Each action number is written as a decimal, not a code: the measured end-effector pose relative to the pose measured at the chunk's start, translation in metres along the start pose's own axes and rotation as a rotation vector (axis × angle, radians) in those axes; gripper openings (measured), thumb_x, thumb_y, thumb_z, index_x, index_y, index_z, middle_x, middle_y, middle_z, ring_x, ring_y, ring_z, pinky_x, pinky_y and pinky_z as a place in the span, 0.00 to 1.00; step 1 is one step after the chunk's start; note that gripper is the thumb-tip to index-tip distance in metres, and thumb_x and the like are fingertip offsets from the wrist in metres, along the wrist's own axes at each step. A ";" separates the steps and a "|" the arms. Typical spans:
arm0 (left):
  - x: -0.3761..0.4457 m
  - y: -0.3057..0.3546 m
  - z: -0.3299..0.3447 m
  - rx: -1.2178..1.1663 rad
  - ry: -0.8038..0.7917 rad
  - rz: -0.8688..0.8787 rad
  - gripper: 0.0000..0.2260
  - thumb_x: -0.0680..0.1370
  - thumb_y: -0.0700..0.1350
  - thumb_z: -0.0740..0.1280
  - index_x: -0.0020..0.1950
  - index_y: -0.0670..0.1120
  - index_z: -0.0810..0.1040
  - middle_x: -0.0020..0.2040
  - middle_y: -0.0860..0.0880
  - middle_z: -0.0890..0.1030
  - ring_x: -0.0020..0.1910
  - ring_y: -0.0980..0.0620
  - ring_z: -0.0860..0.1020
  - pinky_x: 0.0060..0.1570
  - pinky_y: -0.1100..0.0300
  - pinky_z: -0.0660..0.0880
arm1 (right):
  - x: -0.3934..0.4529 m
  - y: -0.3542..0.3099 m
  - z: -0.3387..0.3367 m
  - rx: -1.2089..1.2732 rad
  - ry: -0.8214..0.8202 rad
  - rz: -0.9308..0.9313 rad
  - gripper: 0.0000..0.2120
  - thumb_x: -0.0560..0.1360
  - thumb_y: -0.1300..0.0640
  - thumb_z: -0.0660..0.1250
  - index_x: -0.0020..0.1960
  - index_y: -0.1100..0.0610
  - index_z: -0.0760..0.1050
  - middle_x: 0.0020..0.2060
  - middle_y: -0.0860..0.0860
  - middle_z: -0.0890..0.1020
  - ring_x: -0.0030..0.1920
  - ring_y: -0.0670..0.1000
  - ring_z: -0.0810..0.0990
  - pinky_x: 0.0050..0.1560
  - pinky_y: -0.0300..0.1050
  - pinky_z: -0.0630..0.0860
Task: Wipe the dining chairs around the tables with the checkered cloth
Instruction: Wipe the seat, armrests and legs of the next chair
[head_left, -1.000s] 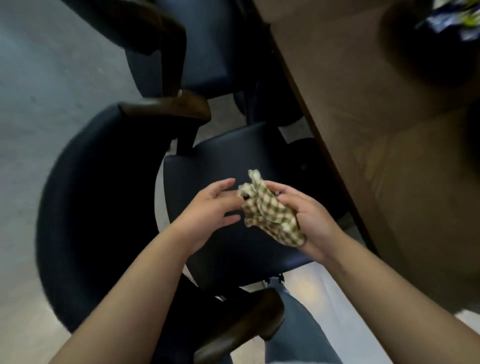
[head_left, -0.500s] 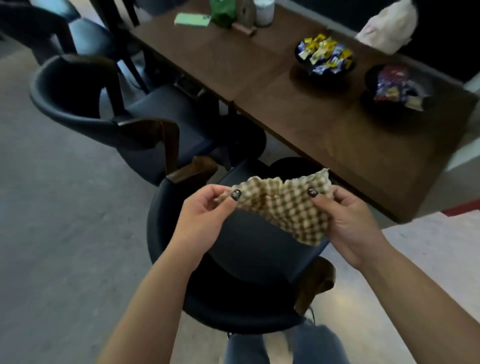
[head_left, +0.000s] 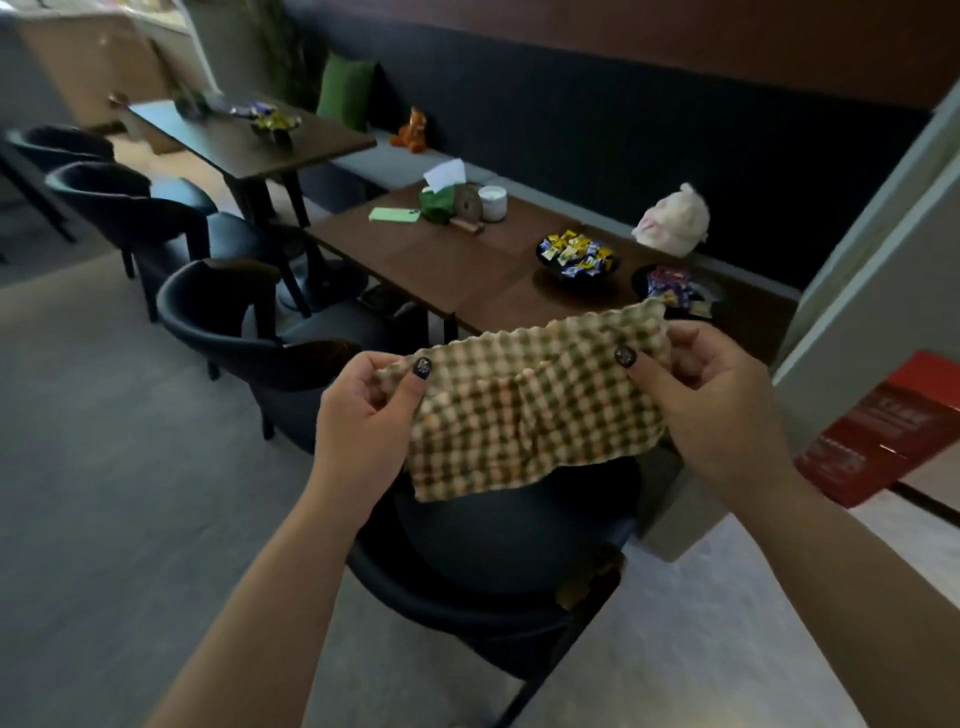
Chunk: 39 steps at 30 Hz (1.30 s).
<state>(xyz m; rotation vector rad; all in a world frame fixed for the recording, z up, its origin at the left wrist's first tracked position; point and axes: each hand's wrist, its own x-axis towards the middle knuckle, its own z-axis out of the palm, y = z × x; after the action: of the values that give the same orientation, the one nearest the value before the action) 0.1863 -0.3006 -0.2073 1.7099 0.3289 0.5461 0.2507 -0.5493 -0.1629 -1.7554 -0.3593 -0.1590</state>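
Cloth (head_left: 535, 400) spread flat between both hands, held in air above nearest chair (head_left: 498, 551). Left hand (head_left: 358, 415) pinching cloth's left top corner, thumb on front. Right hand (head_left: 711, 395) pinching right top corner, same grip. Table (head_left: 457, 265) just beyond cloth; candy bowl (head_left: 577, 260) on table past cloth's top edge. More chairs (head_left: 228, 322) left of table.

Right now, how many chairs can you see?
4. One chair sits under the cloth, the next to its left by the same table, and two more line the far table. Others may be hidden.
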 end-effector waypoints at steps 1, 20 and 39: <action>-0.011 0.006 -0.004 0.014 -0.010 -0.015 0.09 0.77 0.44 0.70 0.41 0.59 0.78 0.38 0.52 0.84 0.39 0.52 0.82 0.41 0.46 0.81 | -0.007 -0.013 -0.004 -0.027 0.015 -0.041 0.08 0.73 0.57 0.70 0.49 0.47 0.75 0.41 0.45 0.85 0.43 0.43 0.83 0.41 0.36 0.79; -0.059 0.154 -0.097 -0.527 -0.329 -0.104 0.08 0.73 0.51 0.71 0.43 0.47 0.85 0.43 0.44 0.85 0.41 0.50 0.82 0.39 0.56 0.80 | -0.070 -0.218 0.041 -0.264 -0.181 -0.481 0.06 0.73 0.52 0.67 0.47 0.43 0.81 0.43 0.40 0.83 0.48 0.43 0.81 0.48 0.36 0.77; 0.097 0.122 -0.362 -0.521 -0.461 -0.069 0.16 0.72 0.56 0.68 0.47 0.46 0.86 0.47 0.44 0.86 0.44 0.50 0.84 0.39 0.60 0.79 | 0.005 -0.280 0.380 -0.307 -0.180 -0.541 0.06 0.68 0.50 0.74 0.40 0.50 0.79 0.34 0.44 0.81 0.33 0.44 0.79 0.37 0.43 0.79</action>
<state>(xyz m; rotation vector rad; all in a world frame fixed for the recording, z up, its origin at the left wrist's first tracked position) 0.0688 0.0268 -0.0211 1.2612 -0.0842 0.1516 0.1306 -0.1296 0.0162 -1.9416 -0.9827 -0.4640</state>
